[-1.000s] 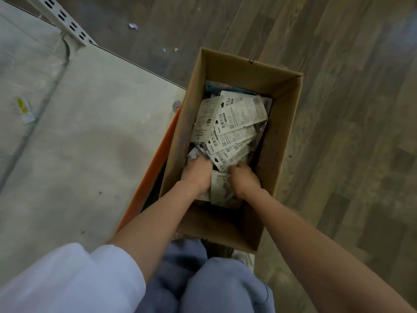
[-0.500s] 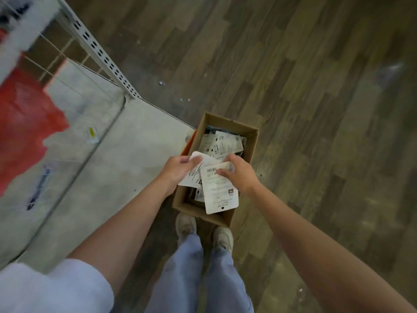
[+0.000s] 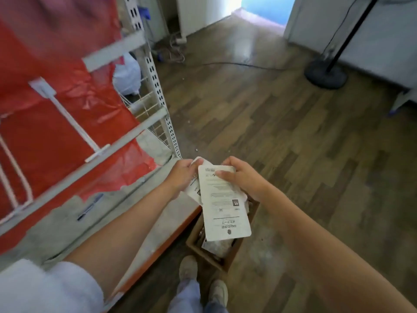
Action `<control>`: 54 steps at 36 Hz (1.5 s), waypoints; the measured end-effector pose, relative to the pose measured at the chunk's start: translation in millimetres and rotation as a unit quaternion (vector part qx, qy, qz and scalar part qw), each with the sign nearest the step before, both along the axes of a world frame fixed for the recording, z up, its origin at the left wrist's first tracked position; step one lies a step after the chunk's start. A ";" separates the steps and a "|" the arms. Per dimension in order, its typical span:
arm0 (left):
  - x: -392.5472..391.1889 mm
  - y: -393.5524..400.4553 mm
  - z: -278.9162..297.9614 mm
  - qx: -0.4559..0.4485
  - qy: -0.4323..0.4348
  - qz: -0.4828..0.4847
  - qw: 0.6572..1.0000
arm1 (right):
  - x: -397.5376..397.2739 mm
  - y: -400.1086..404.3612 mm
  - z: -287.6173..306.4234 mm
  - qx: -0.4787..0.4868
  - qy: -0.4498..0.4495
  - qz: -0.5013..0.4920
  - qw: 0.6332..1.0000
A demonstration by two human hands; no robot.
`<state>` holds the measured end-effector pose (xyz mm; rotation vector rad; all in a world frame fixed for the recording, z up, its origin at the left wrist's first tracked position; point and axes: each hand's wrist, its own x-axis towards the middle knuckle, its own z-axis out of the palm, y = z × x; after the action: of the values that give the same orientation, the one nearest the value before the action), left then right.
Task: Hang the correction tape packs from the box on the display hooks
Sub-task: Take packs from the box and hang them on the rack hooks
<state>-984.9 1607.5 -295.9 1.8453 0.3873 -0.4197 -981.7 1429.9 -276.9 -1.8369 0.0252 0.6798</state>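
My right hand pinches the top of a white correction tape pack that hangs back side up, print upside down. My left hand grips another white pack, partly hidden behind the first. Both hands are at mid-height over the cardboard box on the floor, which holds more packs. A white display hook sticks out from the red-backed rack at the left, well apart from my hands.
The rack has white slotted uprights and a grey base shelf with a pen on it. My feet stand beside the box. A black fan stand and cables lie on the wooden floor farther back.
Both hands have lifted out of the box, each with a pack, up toward rack height. The view has tilted up from the box to the rack and room.
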 end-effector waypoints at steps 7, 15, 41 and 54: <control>-22.5 22.4 87.4 -0.052 -0.053 0.079 0.994 | 5.4 32.1 84.8 0.022 -0.074 0.004 0.997; -66.8 61.3 172.4 -0.253 -0.112 0.160 0.948 | 2.2 74.0 166.6 0.098 -0.122 -0.043 0.987; -291.2 264.7 263.4 -0.266 -0.249 0.265 0.893 | -120.8 319.4 226.8 0.227 -0.091 -0.042 0.969; -342.0 313.1 257.4 -0.159 -0.309 0.331 0.878 | -214.3 342.2 229.6 0.272 -0.060 0.211 0.937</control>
<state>-1326.8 1920.6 -38.5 1.3190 0.4411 0.5444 -1196.0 1772.0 -47.3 -1.3432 -0.5979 0.7732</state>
